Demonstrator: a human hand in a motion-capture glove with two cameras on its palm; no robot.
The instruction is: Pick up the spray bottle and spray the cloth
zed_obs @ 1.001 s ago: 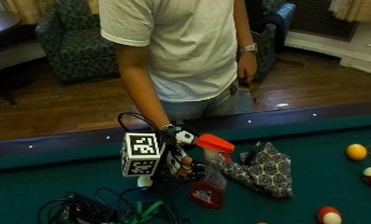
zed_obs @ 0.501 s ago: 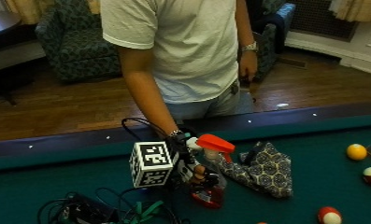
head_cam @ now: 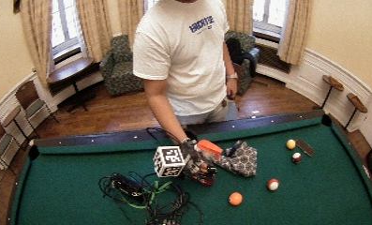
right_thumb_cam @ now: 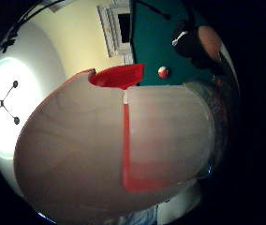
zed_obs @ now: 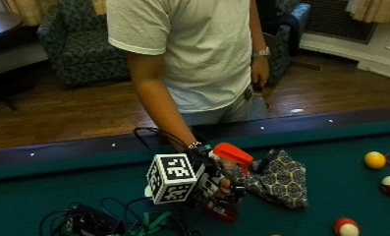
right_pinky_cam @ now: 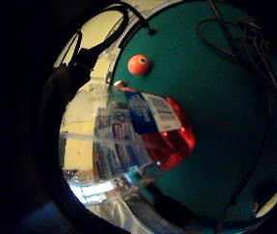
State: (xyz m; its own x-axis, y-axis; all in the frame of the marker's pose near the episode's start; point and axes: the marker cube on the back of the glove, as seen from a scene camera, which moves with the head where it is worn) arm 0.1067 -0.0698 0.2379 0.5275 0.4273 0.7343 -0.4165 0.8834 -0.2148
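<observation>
Cables (zed_obs: 109, 223) are lying in a tangle at the near edge of the pool table (zed_obs: 64, 196), just beside where the person is working. Right hand (zed_obs: 214, 179) is wrapping its gloved fingers round the spray bottle (zed_obs: 230, 184), gripping the body below the orange trigger head (zed_obs: 232, 152). Bottle is sitting upright with red liquid low in it; can't tell if the base is touching the felt or just off it. Cloth (zed_obs: 279, 179), patterned and crumpled, is lying on the felt just beside the bottle, on the nozzle side. Billiard balls (zed_obs: 375, 160) are sitting well apart, further along the felt. My read: pickup step, spray not yet started. To do it well, keep the bottle upright so the tube is staying in the liquid, get a finger onto the trigger, and point the nozzle down at the cloth, not past it onto the felt.
</observation>
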